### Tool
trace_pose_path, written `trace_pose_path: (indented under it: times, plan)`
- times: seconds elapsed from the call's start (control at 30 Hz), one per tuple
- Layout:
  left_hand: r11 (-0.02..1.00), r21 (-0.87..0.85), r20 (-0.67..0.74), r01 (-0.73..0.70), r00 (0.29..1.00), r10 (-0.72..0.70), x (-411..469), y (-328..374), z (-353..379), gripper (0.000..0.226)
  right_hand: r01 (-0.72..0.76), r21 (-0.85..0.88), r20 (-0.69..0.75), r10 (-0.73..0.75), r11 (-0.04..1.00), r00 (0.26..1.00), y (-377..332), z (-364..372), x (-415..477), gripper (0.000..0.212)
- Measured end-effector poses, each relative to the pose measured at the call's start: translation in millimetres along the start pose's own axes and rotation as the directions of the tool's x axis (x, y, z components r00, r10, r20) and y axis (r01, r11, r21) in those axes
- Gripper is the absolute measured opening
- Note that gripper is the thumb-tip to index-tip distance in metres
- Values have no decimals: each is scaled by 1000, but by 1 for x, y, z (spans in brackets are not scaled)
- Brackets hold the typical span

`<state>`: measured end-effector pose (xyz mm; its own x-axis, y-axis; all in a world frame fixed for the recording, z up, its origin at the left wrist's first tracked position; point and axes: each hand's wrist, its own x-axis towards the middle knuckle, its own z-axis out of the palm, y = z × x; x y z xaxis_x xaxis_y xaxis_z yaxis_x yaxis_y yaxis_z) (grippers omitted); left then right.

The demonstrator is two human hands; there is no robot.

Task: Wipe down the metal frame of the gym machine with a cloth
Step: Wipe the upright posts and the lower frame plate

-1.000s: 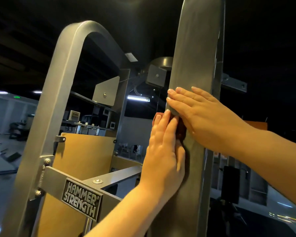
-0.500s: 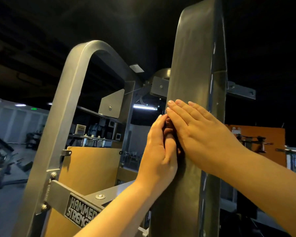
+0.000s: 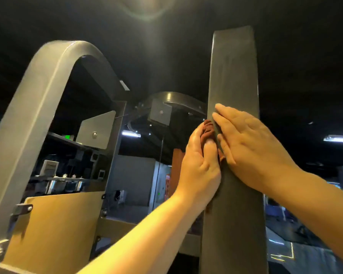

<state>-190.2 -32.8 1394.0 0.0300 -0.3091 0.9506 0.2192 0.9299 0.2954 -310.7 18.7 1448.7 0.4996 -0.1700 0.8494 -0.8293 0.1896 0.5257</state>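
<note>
The crumpled reddish-brown cloth (image 3: 208, 129) sat bunched under the curled fingers of the left hand (image 3: 199, 163), seemingly gripped, against the smooth grey metal post (image 3: 234, 72). The right hand (image 3: 251, 147) lay flat on the post, fingers straight.

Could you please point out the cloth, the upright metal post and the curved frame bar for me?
cloth (image 3: 208, 129): head view, the bunched reddish fold at the post's edge.
upright metal post (image 3: 234, 72): head view, its bare front face near the top.
curved frame bar (image 3: 52, 64): head view, the outer face of its bend.
</note>
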Motion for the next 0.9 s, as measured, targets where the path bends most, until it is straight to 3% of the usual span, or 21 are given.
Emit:
trace_pose_path:
  times: [0.13,0.3,0.47,0.57,0.73,0.9]
  plan:
    - [998,-58,10,-39,999,40,-8,-11,2,46,-178,141,140,159,974,977,-2,-3,18,58]
    - [994,-105,74,-14,997,21,-17,-18,-4,47,-215,109,126,201,970,971,-3,-3,21,62]
    - [979,-201,75,24,997,-9,56,7,-1,39,-292,207,138,268,934,954,11,-13,50,60]
    - [961,-275,60,37,998,-21,78,13,2,42,-312,178,218,272,933,937,15,-11,63,59]
    - [942,-332,125,51,992,-9,52,5,-3,42,-326,165,158,301,931,940,16,-7,70,71]
    - [934,-352,131,56,991,-10,91,5,-1,42,-268,104,188,246,958,951,18,1,76,77]
